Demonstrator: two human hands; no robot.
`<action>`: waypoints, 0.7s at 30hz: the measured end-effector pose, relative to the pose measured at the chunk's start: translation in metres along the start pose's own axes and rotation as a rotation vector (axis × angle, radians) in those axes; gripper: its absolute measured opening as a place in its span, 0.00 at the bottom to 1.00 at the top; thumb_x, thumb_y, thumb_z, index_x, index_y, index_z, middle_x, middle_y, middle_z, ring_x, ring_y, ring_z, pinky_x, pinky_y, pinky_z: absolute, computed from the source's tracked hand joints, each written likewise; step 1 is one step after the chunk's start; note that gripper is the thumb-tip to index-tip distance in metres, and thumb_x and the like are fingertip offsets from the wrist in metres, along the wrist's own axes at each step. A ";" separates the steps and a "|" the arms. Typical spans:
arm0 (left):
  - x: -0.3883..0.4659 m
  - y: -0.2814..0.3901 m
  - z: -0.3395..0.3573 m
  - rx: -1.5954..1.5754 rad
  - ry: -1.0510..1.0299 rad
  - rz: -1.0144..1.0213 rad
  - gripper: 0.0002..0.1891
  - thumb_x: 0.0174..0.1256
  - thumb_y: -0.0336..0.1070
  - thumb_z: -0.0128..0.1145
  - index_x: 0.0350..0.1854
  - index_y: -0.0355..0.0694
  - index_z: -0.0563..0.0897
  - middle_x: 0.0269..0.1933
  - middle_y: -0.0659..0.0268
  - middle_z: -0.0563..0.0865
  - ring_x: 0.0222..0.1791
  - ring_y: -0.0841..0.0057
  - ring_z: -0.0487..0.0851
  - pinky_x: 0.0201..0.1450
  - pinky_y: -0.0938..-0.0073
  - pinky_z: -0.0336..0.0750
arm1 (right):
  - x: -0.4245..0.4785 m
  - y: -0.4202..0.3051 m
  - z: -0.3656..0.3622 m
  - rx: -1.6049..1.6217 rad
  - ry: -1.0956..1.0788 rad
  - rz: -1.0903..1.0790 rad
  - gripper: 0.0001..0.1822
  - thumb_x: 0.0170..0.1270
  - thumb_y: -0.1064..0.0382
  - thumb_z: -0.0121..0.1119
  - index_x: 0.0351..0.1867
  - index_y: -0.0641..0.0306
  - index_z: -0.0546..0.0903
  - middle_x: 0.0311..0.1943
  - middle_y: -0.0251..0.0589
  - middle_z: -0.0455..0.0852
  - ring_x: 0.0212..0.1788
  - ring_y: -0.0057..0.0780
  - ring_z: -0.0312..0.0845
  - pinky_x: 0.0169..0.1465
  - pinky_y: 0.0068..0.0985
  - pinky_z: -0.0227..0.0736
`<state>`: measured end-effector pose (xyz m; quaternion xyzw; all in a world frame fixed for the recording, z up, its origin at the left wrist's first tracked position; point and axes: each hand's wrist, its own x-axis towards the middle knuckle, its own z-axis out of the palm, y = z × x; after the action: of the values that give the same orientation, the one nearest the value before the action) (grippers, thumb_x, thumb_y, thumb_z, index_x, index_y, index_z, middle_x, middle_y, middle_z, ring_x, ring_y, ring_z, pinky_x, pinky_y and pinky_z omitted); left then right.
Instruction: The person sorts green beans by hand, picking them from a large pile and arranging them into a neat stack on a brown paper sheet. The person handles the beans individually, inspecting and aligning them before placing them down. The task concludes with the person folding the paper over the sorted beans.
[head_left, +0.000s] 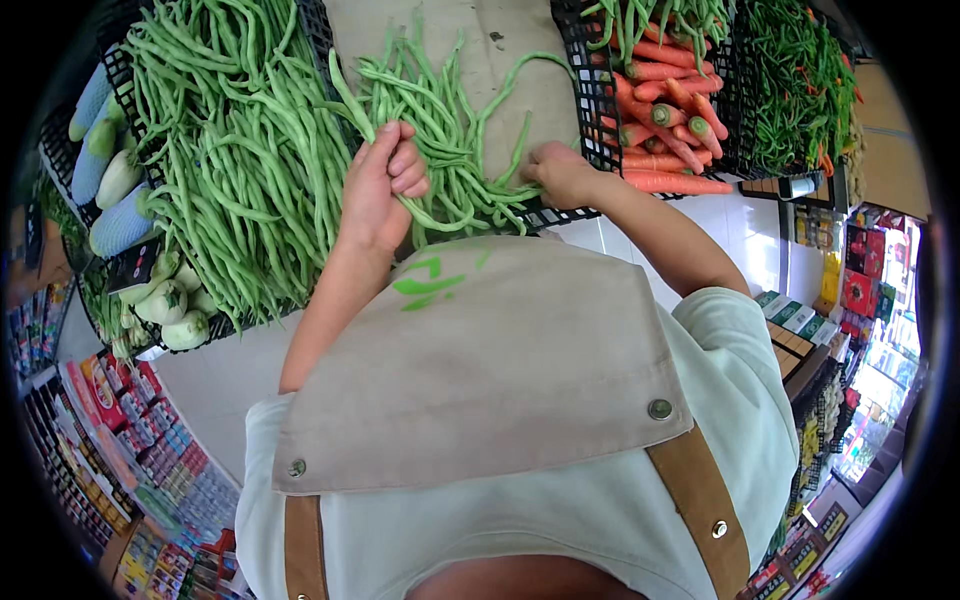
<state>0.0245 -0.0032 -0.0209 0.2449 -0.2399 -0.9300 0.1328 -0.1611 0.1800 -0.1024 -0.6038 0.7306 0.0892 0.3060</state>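
My left hand (386, 176) is closed around a few long green beans (347, 94); their ends stick out above the fist. Below that fist, another bean curves out towards the loose pile of green beans (442, 142). The pile lies on a beige sheet (495, 45) in front of me, its stems pointing various ways. At the pile's right edge is my right hand (561, 176), fingers curled downward beside bean ends. Its fingertips are partly hidden, so whether it grips a bean is unclear.
A black crate (322, 30) heaped with green beans (232, 142) stands at left, beside netted gourds (97, 161) and round pale green vegetables (184, 326). To the right are carrots (667, 112) in a black crate (600, 105) and green chillies (795, 90). My beige apron (487, 352) bulges below.
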 end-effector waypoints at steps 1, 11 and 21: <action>-0.001 0.000 -0.002 -0.005 0.001 0.006 0.09 0.68 0.38 0.41 0.33 0.40 0.72 0.17 0.77 0.60 0.14 0.89 0.56 0.18 0.86 0.53 | 0.004 0.000 0.000 -0.023 -0.043 0.002 0.19 0.45 0.69 0.55 0.44 0.61 0.77 0.43 0.47 0.76 0.49 0.44 0.70 0.51 0.33 0.67; -0.008 0.002 -0.005 -0.025 0.055 0.044 0.09 0.68 0.39 0.41 0.33 0.40 0.71 0.16 0.77 0.61 0.13 0.89 0.56 0.18 0.85 0.53 | 0.012 0.001 -0.002 -0.210 -0.227 -0.122 0.21 0.49 0.64 0.52 0.48 0.56 0.76 0.36 0.47 0.81 0.45 0.43 0.75 0.48 0.33 0.69; -0.002 0.000 -0.004 -0.017 0.102 0.042 0.09 0.67 0.39 0.43 0.32 0.40 0.71 0.16 0.77 0.60 0.13 0.87 0.56 0.17 0.84 0.52 | -0.017 0.022 -0.090 0.104 0.142 -0.241 0.11 0.49 0.65 0.57 0.33 0.68 0.75 0.33 0.54 0.77 0.39 0.50 0.72 0.44 0.36 0.66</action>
<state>0.0283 -0.0042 -0.0228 0.2857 -0.2301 -0.9153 0.1665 -0.2111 0.1546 -0.0262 -0.6753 0.6762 -0.0291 0.2930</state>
